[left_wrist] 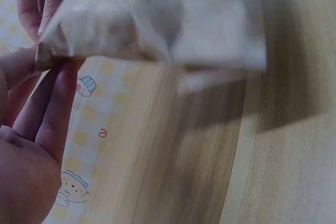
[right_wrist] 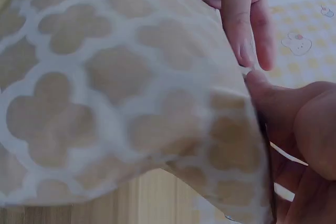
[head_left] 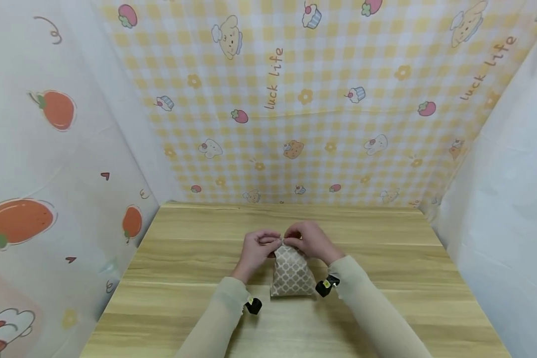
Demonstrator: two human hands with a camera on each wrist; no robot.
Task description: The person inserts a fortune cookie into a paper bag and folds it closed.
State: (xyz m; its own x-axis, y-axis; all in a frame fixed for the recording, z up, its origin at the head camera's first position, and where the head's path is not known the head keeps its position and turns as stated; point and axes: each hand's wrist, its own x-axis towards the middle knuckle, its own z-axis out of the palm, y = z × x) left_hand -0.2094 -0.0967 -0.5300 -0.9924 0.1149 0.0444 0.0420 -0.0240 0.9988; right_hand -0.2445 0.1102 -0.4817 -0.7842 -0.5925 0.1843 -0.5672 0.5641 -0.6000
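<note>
A beige paper bag (head_left: pixel 292 273) with a white lattice print hangs or stands upright between both hands over the wooden table. At its top edge my left hand (head_left: pixel 258 248) pinches one side between thumb and fingers. My right hand (head_left: pixel 312 240) pinches the same edge close beside it, the two thumbs nearly meeting. The left wrist view has the bag's lower end (left_wrist: pixel 220 30) above the tabletop with a shadow under it. In the right wrist view the patterned side (right_wrist: pixel 121 77) bulges, and the fingers behind the edge are partly hidden.
The wooden table (head_left: pixel 188 248) runs back to a yellow checked cloth (head_left: pixel 322 124) printed with cartoons. White sheets hang at the left (head_left: pixel 71 164) and right (head_left: pixel 501 164). Each wrist wears a small black camera, such as the right one (head_left: pixel 324 287).
</note>
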